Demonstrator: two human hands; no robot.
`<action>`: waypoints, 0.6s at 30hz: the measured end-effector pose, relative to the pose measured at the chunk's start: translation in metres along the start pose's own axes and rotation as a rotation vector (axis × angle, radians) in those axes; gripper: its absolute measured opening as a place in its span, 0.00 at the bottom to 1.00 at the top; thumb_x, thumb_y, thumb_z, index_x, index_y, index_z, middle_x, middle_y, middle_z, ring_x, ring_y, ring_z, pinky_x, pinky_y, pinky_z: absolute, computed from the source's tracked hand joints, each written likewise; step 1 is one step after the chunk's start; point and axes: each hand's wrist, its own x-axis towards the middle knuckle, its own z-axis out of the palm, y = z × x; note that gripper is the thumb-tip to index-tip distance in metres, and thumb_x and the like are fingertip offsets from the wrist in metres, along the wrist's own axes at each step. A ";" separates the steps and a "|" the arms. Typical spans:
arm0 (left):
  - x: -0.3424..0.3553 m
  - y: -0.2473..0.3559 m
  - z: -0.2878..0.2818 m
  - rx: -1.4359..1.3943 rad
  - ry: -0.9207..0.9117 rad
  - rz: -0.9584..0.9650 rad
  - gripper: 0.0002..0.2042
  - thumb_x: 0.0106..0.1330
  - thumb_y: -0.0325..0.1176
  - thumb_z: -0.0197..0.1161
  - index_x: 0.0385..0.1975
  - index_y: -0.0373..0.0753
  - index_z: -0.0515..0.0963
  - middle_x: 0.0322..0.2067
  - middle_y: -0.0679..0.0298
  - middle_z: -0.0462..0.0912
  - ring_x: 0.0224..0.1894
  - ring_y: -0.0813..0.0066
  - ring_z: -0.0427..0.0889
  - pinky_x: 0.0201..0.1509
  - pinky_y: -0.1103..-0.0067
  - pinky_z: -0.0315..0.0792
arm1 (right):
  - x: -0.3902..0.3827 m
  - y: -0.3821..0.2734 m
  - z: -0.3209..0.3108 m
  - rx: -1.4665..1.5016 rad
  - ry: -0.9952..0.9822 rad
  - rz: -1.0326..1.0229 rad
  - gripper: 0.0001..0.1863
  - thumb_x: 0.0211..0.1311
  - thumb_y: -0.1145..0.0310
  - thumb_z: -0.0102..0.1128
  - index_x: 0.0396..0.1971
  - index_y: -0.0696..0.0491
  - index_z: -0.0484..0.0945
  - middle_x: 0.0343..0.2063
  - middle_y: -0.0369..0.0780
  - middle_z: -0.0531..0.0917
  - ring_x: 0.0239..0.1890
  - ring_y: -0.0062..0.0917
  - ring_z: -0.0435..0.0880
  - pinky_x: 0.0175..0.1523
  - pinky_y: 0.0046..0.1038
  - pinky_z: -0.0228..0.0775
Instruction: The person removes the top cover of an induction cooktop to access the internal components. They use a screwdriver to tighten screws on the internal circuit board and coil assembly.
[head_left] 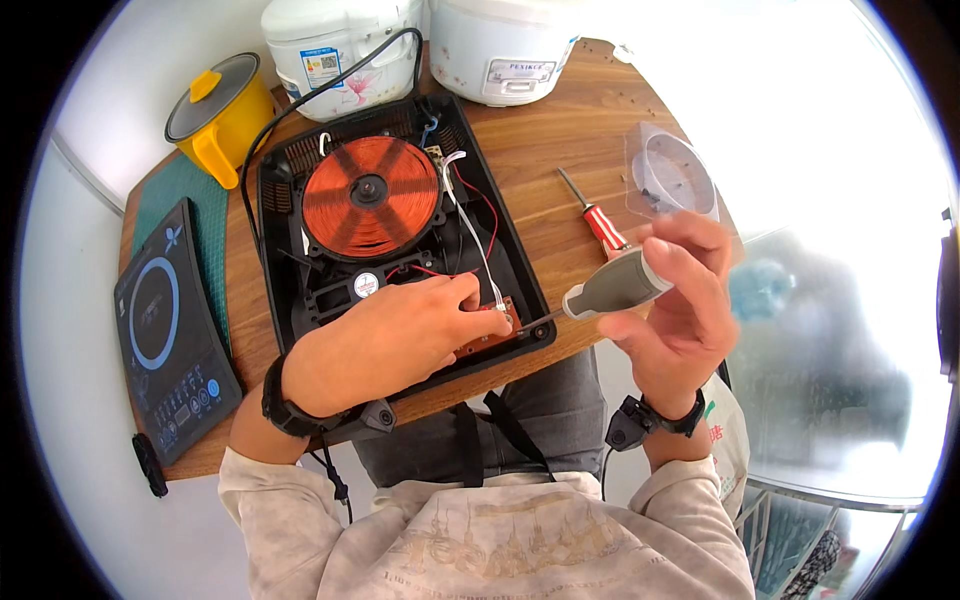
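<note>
An opened induction cooker base (537,262) lies on the table, its copper coil (330,205) exposed. My left hand (400,318) reaches over the near side, its fingers curled down onto a small reddish-brown circuit board (487,343). A white cable (480,240) runs to that board beside my fingertips. In my right hand (690,310) is a screwdriver (620,284) with a grey handle, held between the thumb and fingers. Its shaft points left, and its tip meets the board's right end near the case corner. My left palm and fingers hide part of the board.
A red-handled screwdriver (603,228) lies right of the case, near a clear plastic container (680,172). The black glass top panel (165,330) rests at left on a green mat (212,235). Behind stand a yellow pot (235,115) and two white rice cookers (345,30). A black power cord (330,82) arches over the case.
</note>
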 end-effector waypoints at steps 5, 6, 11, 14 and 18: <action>0.000 -0.004 0.002 0.011 0.022 0.033 0.25 0.59 0.23 0.70 0.58 0.49 0.78 0.48 0.61 0.77 0.49 0.60 0.82 0.49 0.67 0.79 | 0.003 -0.004 0.004 0.060 -0.028 0.003 0.25 0.47 0.86 0.75 0.49 0.60 0.85 0.48 0.46 0.81 0.49 0.32 0.84 0.53 0.31 0.79; 0.000 -0.004 0.001 0.007 0.025 0.036 0.25 0.59 0.23 0.70 0.58 0.49 0.78 0.48 0.62 0.77 0.49 0.60 0.82 0.49 0.67 0.80 | 0.006 -0.004 0.005 0.046 -0.041 -0.022 0.25 0.47 0.87 0.74 0.49 0.60 0.84 0.48 0.47 0.81 0.49 0.32 0.85 0.53 0.31 0.79; -0.001 0.000 -0.004 0.011 0.011 0.029 0.23 0.61 0.23 0.68 0.57 0.48 0.79 0.46 0.62 0.78 0.46 0.61 0.83 0.46 0.68 0.80 | 0.001 -0.005 0.011 0.235 0.017 0.045 0.31 0.49 0.89 0.65 0.58 0.62 0.75 0.55 0.51 0.81 0.53 0.35 0.86 0.57 0.33 0.79; 0.000 -0.004 -0.002 0.000 0.050 0.063 0.22 0.63 0.23 0.65 0.57 0.49 0.79 0.44 0.61 0.79 0.44 0.61 0.84 0.44 0.69 0.80 | -0.001 0.001 0.006 0.232 -0.039 0.016 0.31 0.51 0.89 0.62 0.59 0.62 0.72 0.56 0.52 0.82 0.53 0.36 0.86 0.60 0.36 0.78; 0.001 -0.003 -0.003 0.028 0.054 0.059 0.22 0.63 0.22 0.64 0.57 0.49 0.79 0.42 0.61 0.79 0.41 0.61 0.84 0.42 0.70 0.80 | -0.004 0.005 0.000 0.200 -0.080 -0.020 0.30 0.51 0.88 0.61 0.58 0.61 0.72 0.55 0.54 0.82 0.52 0.37 0.87 0.62 0.39 0.76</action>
